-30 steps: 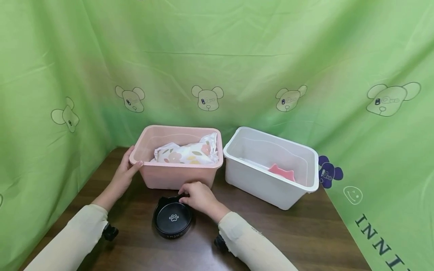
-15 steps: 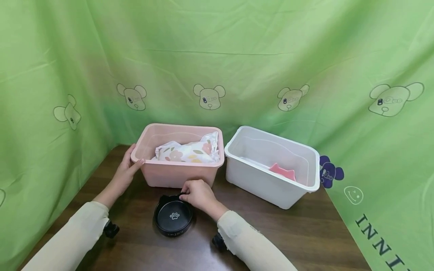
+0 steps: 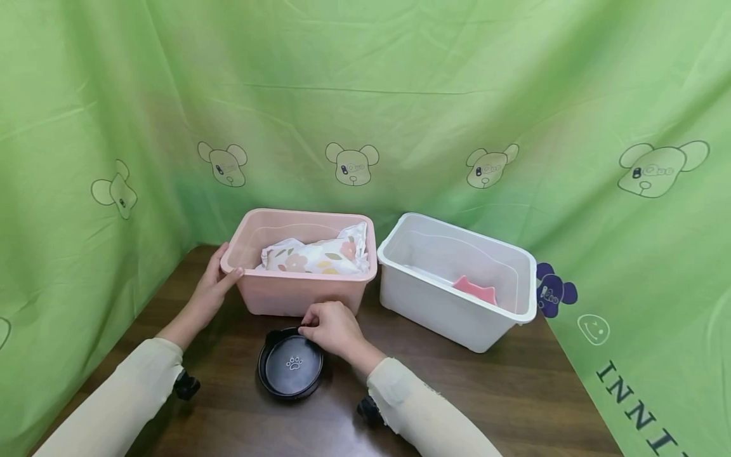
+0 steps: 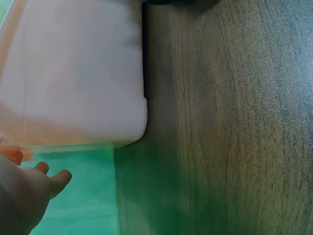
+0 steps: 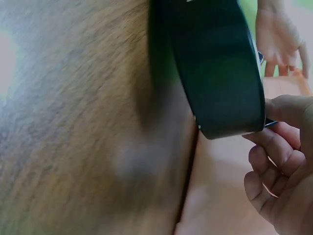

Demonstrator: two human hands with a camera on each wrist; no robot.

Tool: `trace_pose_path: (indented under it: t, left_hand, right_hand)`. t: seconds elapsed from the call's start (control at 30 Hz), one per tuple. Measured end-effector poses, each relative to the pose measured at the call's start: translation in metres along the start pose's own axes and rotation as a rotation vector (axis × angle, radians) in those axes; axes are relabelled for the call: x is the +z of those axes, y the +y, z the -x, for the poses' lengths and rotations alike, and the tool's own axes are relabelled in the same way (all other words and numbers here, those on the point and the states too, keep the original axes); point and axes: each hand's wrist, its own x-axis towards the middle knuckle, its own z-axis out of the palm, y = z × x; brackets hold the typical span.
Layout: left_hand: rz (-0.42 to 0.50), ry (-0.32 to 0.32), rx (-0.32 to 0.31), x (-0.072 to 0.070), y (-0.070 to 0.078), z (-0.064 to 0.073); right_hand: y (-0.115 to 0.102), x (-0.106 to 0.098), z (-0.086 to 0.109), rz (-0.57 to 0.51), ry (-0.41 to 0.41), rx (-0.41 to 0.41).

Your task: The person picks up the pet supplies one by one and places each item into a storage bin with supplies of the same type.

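My right hand [image 3: 335, 329] pinches the ear-shaped tab of a black pet bowl [image 3: 290, 374] between thumb and fingers. A white paw print marks the bowl's inside. The right wrist view shows the bowl's dark side wall [image 5: 215, 68] close up, above the tabletop. On the left, my left hand [image 3: 207, 297] holds the front left corner of a pink storage bin [image 3: 299, 296], thumb over the rim. In the left wrist view some of its fingers [image 4: 59, 183] show beside the bin. Within the bin lies a white flowered fabric bundle [image 3: 314, 257].
A white storage bin [image 3: 436, 312] stands at an angle right of the pink one, with a pink pointed-edged item [image 3: 475, 290] inside. Both bins stand on the wooden tabletop [image 3: 491, 400]. Behind the table hangs a green printed curtain [image 3: 360, 82].
The bowl has shifted and tilted slightly under my right hand; the lettering on its front wall no longer shows. My left hand stays on the pink bin.
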Motion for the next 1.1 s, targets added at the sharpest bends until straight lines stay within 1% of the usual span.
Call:
trace_pose_path:
  t: [0.13,0.27,0.5,0.6,0.8,0.9,1.1]
  left_hand:
    - [0.011,-0.004,-0.002,0.001,0.001,-0.002]
    - [0.011,-0.005,-0.003,0.001,0.003,-0.001]
    - [0.001,-0.013,-0.003,0.001,0.001,-0.001]
    - [-0.005,-0.014,0.001,0.0,0.002,-0.001]
    - [0.006,-0.008,0.012,0.001,0.002,-0.001]
    - [0.01,-0.004,0.016,0.001,0.001,0.0]
    - [0.01,-0.004,0.014,0.0,-0.001,0.001]
  right_hand:
    - [-0.006,-0.008,0.002,0.032,0.015,-0.054]
    - [-0.01,-0.016,0.005,0.035,0.022,-0.089]
    - [-0.009,-0.033,0.011,0.037,0.05,-0.165]
    - [-0.009,-0.042,0.014,0.048,0.07,-0.227]
    - [-0.008,-0.062,0.019,0.119,0.123,-0.395]
    - [-0.008,-0.073,0.021,0.138,0.145,-0.443]
    - [-0.01,-0.096,0.026,0.157,0.189,-0.515]
